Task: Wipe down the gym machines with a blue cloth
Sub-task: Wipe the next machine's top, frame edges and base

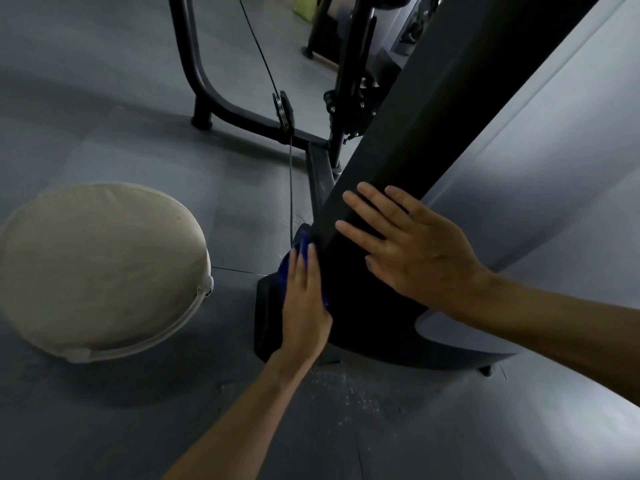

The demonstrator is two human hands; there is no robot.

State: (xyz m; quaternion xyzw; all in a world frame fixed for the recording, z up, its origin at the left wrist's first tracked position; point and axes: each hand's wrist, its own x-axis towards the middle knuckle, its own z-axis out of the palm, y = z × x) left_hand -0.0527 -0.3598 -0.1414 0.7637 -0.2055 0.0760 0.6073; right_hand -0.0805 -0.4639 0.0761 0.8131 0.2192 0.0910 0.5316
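Blue cloth [300, 252] seen low on dark machine column [408, 140], at its left edge just above black base plate [268, 313]. Mostly hidden under left hand [304, 306]; only a bunched strip showed past fingertips and along hand's inner side. Left hand pressed cloth flat vs. column, fingers [298, 268] straight and together, pointing up the column, not curled round anything. Right hand [412, 251] laid flat on column face, just right of and slightly higher than left hand, fingers [360, 209] spread and straight, palm down, holding nothing. Both forearms bare, reaching in from bottom and right of frame.

Column leaned up and right across frame, w/ pale grey panel [554, 150] beside it on right. Base curved out to the right at floor level, w/ small foot [486, 370] at far end. Thin cable [291, 188] hung down left of column from small pulley [283, 110], near cloth but contact not clear. Curved black frame tube [204, 81] stood behind on grey floor [104, 98], joined to a low bar by pulley. Round beige cushion-like dome w/ white rim [100, 268] sat on floor well left of hands. Whitish specks [346, 386] scattered on floor just below base. Yellow-green object [304, 6] far back at top, too blurred to identify.
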